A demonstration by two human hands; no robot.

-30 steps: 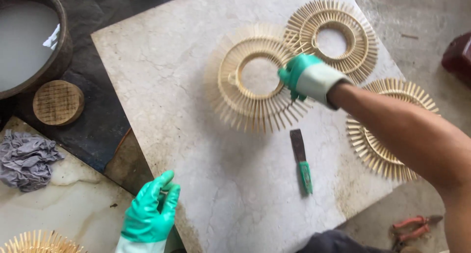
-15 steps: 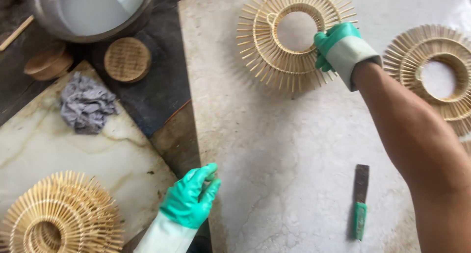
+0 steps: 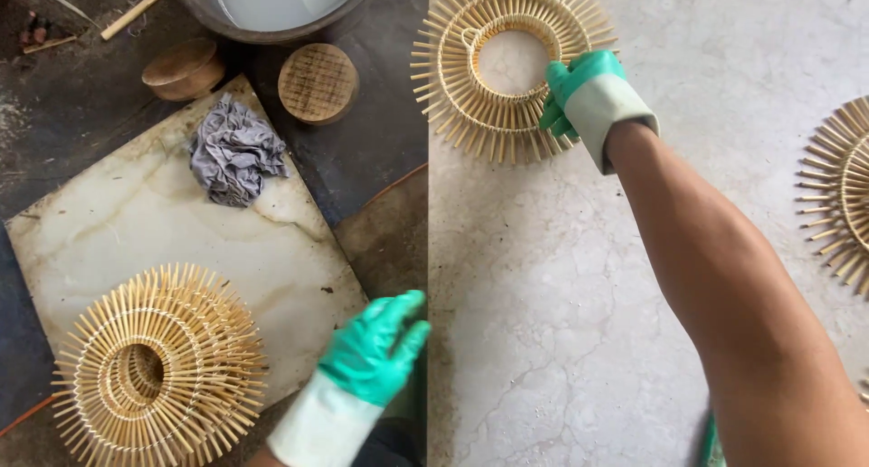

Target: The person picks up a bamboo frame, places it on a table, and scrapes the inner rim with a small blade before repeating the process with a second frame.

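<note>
Bamboo ring (image 3: pixel 471 87) is gripped at its edge by the gloved right hand (image 3: pixel 579 91). Left hand (image 3: pixel 376 349) is held spread, touching nothing; a ring stack (image 3: pixel 158 367) lies beside it.

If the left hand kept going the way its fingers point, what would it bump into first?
The left hand points up and to the right, hovering by the edge of the big marble slab. Going straight on, it would probably cross bare marble first; the stick ring lies farther along, though depth is hard to judge.

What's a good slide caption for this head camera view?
Gloved right hand grips a sunburst bamboo ring on a marble slab; gloved left hand hovers empty.
</note>
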